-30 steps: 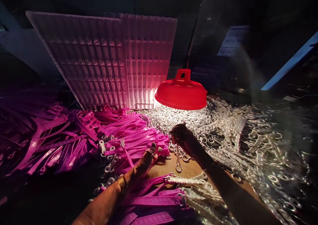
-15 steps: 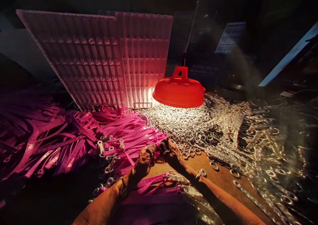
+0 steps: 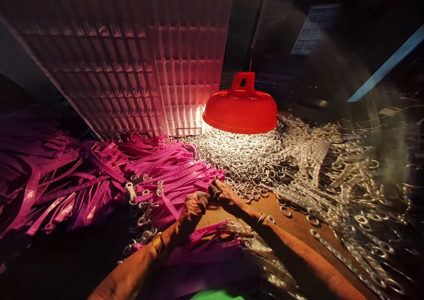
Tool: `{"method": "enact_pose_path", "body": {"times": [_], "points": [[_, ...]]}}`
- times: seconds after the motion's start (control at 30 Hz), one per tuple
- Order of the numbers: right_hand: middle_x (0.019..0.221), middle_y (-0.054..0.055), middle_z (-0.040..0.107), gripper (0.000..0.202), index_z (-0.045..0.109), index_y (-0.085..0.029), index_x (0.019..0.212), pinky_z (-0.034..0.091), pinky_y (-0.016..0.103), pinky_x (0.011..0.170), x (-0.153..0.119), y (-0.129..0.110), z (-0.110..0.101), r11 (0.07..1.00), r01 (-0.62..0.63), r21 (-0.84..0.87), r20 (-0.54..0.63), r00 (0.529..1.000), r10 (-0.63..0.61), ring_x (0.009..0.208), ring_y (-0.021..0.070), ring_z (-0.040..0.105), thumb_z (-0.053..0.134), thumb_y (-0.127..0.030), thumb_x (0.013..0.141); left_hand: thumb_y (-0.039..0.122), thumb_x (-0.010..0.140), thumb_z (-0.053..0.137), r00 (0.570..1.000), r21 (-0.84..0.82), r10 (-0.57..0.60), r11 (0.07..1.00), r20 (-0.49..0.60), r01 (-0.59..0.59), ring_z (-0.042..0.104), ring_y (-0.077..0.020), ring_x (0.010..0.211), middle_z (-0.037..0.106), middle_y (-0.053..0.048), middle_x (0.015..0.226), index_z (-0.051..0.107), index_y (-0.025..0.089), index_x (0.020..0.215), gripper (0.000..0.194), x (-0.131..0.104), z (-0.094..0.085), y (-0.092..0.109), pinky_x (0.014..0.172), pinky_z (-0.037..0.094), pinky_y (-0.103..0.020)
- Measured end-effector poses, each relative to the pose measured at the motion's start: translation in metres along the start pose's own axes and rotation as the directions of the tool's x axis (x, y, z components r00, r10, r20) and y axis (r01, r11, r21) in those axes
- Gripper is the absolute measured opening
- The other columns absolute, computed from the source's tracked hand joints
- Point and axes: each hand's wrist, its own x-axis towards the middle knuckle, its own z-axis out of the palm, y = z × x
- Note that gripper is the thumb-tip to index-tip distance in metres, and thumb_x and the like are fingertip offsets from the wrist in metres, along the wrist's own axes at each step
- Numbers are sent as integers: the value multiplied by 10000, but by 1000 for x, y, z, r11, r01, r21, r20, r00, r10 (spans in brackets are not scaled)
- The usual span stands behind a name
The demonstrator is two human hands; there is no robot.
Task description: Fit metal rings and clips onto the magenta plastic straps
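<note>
My left hand point(image 3: 194, 206) is closed in a fist at the right end of a heap of pink straps point(image 3: 165, 161), with a band on its wrist. Close beside it, my right hand point(image 3: 225, 194) is also closed, its fingers bent inward against the strap ends. Dark coverings wrap the fingertips of both hands. Whatever the fingers pinch is hidden. Below my hands lie more pink straps point(image 3: 212, 234), with pale metallic-looking ring chains point(image 3: 265, 256) next to them.
A red lamp point(image 3: 240, 110) hangs low over a pile of shiny rings point(image 3: 245, 159). Behind the straps stands a ribbed translucent panel point(image 3: 129, 61). Linked ring strips point(image 3: 331, 194) spread along the right. Brown tabletop point(image 3: 274, 214) shows between the piles.
The view has shifted, so the panel and lamp appear higher and larger. My hands stay close together and closed, the right slightly further left. A green patch now shows at the bottom edge.
</note>
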Motion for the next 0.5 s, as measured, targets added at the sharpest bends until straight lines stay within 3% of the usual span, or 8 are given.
{"method": "enact_pose_path", "body": {"times": [0.1,0.17,0.27,0.4,0.5], "points": [[637,-47,358,229,327,-216,679,306,234,521,3,-2,-2,998,27,50,-2,1000,-27,576,102,311,377,-340,865,406,677,591,998,-25,-52,998,-25,51,384,-85,480,406,48,507,474,195,617,249,2,1,-1,479,324,-232],[650,-36,397,229,366,-212,706,330,247,549,0,-8,-8,990,137,13,24,990,-138,580,105,332,351,-349,890,394,609,626,994,-25,-109,994,-11,109,416,-89,446,449,41,497,472,194,616,252,4,-2,1,432,315,-228],[703,-2,499,175,462,-192,828,349,254,571,-16,-24,-21,934,329,-138,161,938,-306,605,111,405,379,-326,904,403,559,662,980,-1,-195,981,38,195,347,-66,368,430,48,433,466,185,555,294,3,-6,16,364,217,-214],[636,-39,509,209,431,-168,1077,268,206,454,-62,-47,-29,934,270,-234,256,944,-209,486,76,349,434,-282,903,439,604,673,959,53,-246,969,142,241,233,-32,365,355,83,407,547,149,560,319,-16,-8,49,372,124,-207],[643,-31,546,329,383,-165,1211,235,207,443,-102,-54,-23,940,251,-232,295,939,-178,464,71,329,443,-276,907,427,644,671,918,133,-281,958,282,252,286,-43,400,414,55,435,595,128,546,323,-40,-6,58,383,169,-207]]}}
